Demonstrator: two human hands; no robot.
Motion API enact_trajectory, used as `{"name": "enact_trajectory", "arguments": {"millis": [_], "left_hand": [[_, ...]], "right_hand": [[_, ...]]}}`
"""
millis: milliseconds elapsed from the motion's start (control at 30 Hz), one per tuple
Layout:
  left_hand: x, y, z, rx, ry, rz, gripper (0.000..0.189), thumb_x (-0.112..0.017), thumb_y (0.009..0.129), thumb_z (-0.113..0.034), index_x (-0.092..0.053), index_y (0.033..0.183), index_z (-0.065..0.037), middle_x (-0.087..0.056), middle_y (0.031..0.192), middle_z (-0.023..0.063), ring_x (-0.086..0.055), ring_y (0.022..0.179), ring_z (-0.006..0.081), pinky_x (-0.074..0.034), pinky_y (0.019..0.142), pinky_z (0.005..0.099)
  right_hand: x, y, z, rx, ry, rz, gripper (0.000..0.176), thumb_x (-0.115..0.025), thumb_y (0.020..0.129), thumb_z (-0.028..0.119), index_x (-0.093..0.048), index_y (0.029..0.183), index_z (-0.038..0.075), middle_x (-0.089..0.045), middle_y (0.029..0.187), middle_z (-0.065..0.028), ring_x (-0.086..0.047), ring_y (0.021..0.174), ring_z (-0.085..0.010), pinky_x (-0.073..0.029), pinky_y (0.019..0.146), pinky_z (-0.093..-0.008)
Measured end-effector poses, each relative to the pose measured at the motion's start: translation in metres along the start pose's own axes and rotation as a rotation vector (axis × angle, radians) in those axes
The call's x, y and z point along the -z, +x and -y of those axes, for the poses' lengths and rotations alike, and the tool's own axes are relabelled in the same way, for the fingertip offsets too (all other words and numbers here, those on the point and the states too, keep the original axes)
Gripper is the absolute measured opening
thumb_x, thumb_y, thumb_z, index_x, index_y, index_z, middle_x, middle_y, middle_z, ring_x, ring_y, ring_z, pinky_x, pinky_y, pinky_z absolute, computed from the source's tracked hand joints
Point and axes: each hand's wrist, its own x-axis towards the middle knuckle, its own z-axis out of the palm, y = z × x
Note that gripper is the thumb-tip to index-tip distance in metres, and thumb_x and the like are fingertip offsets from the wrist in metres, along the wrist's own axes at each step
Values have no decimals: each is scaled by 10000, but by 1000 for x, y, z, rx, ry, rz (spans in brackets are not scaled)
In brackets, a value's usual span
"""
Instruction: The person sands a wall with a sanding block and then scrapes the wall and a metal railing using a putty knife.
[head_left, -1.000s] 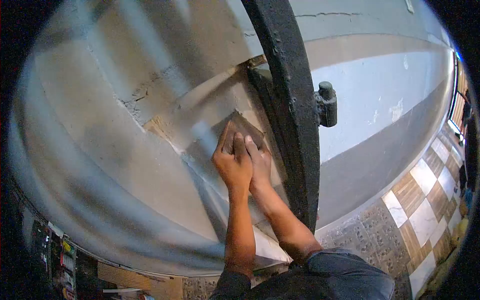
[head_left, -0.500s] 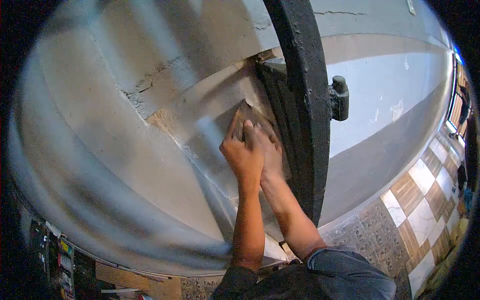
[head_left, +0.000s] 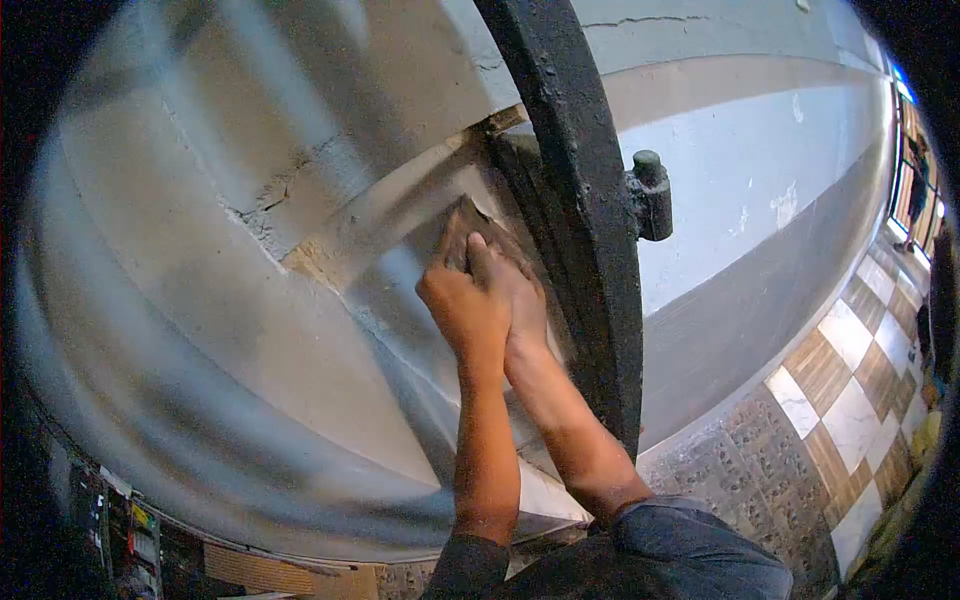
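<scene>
My left hand (head_left: 464, 308) and my right hand (head_left: 517, 292) lie side by side, overlapping, with arms stretched forward. Both press a brown sheet that looks like sandpaper (head_left: 452, 240) against the wall (head_left: 400, 285). Its pointed upper corner sticks out past the fingers, and the rest is covered by them. My left thumb and fingers are closed on its near side. The fingertips of my right hand are partly hidden behind the left. Just to the right of the hands runs a dark metal frame (head_left: 590, 180).
A hinge pin (head_left: 651, 195) juts from the metal frame. Cracked plaster (head_left: 270, 215) marks the wall at left. Patterned floor tiles (head_left: 850, 390) stretch off at right, where a person (head_left: 917, 180) is at the far edge. Shelved items (head_left: 140, 535) stand at lower left.
The hands and the brown sheet have moved slightly up the wall, still pressed together. The whole view has shifted a little, so the frame appears further left.
</scene>
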Motion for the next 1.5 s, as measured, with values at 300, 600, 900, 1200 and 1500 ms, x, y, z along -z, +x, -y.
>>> {"name": "enact_trajectory", "arguments": {"millis": [300,600,900,1200,1500], "left_hand": [[6,5,-8,33,17,32,313,-556,815,-109,-579,1032,114,-616,1002,256,-612,937,350,-465,835,385],[1,12,1,-48,36,-6,298,-554,824,-128,-593,999,110,-615,997,260,-610,933,360,-463,851,372],[-22,20,18,-90,202,-31,282,-534,838,-175,-624,959,63,-633,902,245,-614,820,383,-474,758,429],[-11,-28,0,111,14,14,317,-544,828,-175,-611,1013,73,-616,1000,248,-590,928,400,-433,876,422],[-11,-14,9,125,8,20,307,-588,804,-196,-605,894,97,-606,912,290,-587,853,423,-454,767,446]], "right_hand": [[-5,0,-1,63,-90,-21,260,-591,851,246,-622,966,16,-610,893,-35,-545,769,-101,-444,685,-268],[-10,2,14,-46,-217,66,351,-574,852,186,-540,1159,18,-601,1056,-78,-564,934,-189,-436,838,-298],[-25,16,25,265,-222,226,296,-508,875,178,-556,1114,10,-607,1060,-107,-590,878,-187,-485,746,-301],[6,-18,28,-162,-200,-6,315,-587,870,264,-591,1038,-1,-605,931,-63,-562,791,-139,-446,707,-266],[17,8,3,-140,157,31,239,-619,850,198,-597,993,9,-604,924,-41,-570,779,-134,-465,694,-274]]}}
